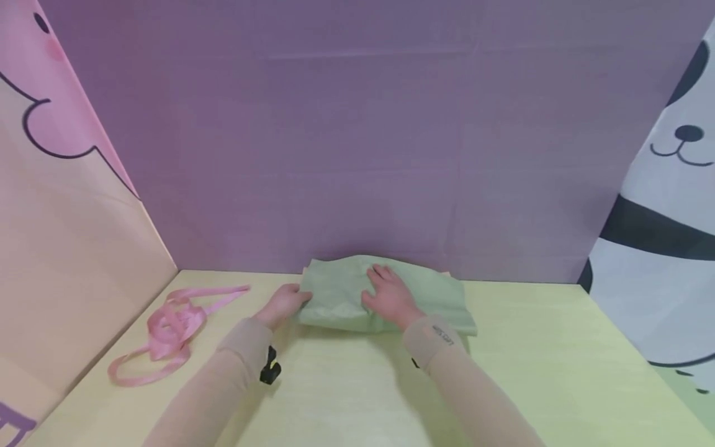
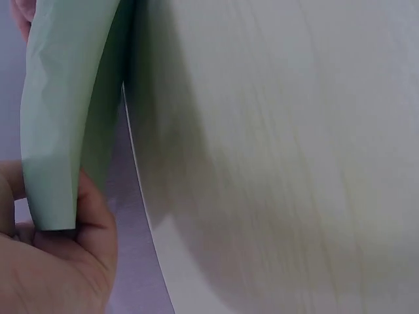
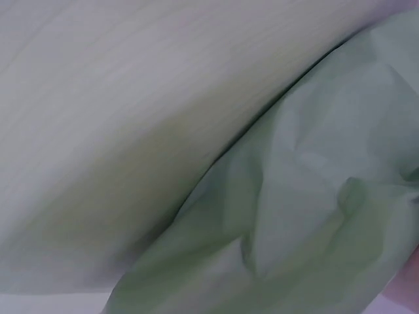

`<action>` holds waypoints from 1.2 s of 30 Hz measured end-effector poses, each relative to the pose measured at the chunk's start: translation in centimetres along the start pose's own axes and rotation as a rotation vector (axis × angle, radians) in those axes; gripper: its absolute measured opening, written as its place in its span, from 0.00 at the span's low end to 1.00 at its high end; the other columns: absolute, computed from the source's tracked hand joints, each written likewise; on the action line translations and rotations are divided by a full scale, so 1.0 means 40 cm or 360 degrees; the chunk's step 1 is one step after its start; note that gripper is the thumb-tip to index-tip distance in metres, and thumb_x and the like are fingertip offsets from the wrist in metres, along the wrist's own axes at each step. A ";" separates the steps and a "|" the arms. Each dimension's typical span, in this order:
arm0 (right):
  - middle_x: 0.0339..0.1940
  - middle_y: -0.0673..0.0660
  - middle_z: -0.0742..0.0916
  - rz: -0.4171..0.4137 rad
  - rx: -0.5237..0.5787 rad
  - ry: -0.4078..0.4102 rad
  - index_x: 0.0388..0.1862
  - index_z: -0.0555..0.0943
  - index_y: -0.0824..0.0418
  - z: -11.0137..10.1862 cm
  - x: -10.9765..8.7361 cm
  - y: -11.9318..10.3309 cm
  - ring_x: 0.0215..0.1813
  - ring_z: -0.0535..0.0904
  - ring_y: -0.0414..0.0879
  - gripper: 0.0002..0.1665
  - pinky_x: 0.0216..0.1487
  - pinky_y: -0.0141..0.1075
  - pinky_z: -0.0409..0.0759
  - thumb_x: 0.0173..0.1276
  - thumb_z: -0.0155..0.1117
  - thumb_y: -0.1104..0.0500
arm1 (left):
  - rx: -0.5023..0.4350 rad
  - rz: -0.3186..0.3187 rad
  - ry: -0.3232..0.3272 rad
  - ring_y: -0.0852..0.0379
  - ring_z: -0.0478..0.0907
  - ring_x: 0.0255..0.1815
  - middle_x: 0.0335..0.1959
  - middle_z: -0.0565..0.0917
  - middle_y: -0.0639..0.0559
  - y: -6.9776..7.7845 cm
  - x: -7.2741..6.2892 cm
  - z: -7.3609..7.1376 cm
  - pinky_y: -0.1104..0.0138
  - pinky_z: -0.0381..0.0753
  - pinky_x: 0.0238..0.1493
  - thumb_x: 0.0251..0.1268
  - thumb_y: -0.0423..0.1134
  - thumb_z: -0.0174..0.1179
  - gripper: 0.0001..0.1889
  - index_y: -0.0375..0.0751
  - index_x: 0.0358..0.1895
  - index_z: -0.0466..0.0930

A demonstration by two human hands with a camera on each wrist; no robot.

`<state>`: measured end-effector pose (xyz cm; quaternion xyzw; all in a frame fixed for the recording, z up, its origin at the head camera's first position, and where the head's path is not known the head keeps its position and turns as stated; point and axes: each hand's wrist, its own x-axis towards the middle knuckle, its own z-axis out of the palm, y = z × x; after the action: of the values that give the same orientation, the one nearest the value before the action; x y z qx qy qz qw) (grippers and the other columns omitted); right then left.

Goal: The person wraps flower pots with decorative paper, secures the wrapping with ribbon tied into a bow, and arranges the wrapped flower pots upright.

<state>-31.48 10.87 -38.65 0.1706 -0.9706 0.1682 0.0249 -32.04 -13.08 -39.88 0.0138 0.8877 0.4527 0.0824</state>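
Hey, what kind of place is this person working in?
Probably a screened-off tabletop workspace: a pale table, a purple sheet behind it, and a cartoon panda print on the right.

1 tangled pink ribbon point(image 1: 167, 335) on the pale table point(image 1: 542, 360), purple backdrop point(image 1: 363, 136) behind, panda print point(image 1: 670, 180) at right
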 end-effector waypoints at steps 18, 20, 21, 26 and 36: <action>0.74 0.64 0.63 -0.0008 -0.0119 0.0005 0.71 0.61 0.66 -0.003 0.002 -0.013 0.75 0.53 0.60 0.39 0.76 0.45 0.49 0.68 0.51 0.44 | 0.0370 0.0040 0.0172 0.47 0.74 0.34 0.29 0.77 0.41 -0.009 -0.003 0.021 0.52 0.74 0.48 0.72 0.36 0.42 0.15 0.30 0.31 0.73; 0.73 0.64 0.64 -0.0010 -0.0127 0.0018 0.71 0.62 0.66 0.000 0.003 -0.012 0.75 0.54 0.60 0.40 0.76 0.45 0.50 0.67 0.52 0.44 | 0.0375 0.0039 0.0175 0.50 0.72 0.31 0.25 0.74 0.45 -0.009 -0.002 0.022 0.53 0.74 0.46 0.71 0.36 0.43 0.14 0.34 0.27 0.71; 0.73 0.64 0.64 -0.0017 -0.0130 0.0023 0.70 0.62 0.66 0.001 0.002 -0.012 0.75 0.55 0.60 0.40 0.75 0.45 0.51 0.66 0.52 0.44 | 0.0374 0.0043 0.0173 0.50 0.72 0.31 0.25 0.74 0.45 -0.009 -0.001 0.022 0.53 0.74 0.46 0.71 0.36 0.43 0.14 0.34 0.28 0.72; 0.72 0.65 0.65 -0.0034 -0.0107 0.0047 0.69 0.64 0.67 0.005 0.001 -0.010 0.74 0.55 0.61 0.40 0.75 0.45 0.52 0.63 0.53 0.45 | 0.0305 0.0074 0.0158 0.50 0.73 0.31 0.28 0.77 0.44 -0.005 -0.001 0.017 0.55 0.76 0.42 0.71 0.35 0.43 0.14 0.29 0.34 0.75; 0.72 0.63 0.66 -0.0025 -0.0120 0.0025 0.69 0.64 0.65 0.006 -0.004 -0.023 0.74 0.56 0.60 0.41 0.74 0.45 0.54 0.61 0.57 0.46 | 0.0128 0.0233 0.0193 0.56 0.68 0.22 0.22 0.75 0.47 0.088 0.005 0.008 0.63 0.73 0.32 0.70 0.36 0.43 0.16 0.27 0.35 0.78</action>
<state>-31.02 10.04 -38.60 0.1757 -0.9746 0.1326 0.0401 -32.35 -10.74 -37.24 0.0545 0.9051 0.4216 -0.0054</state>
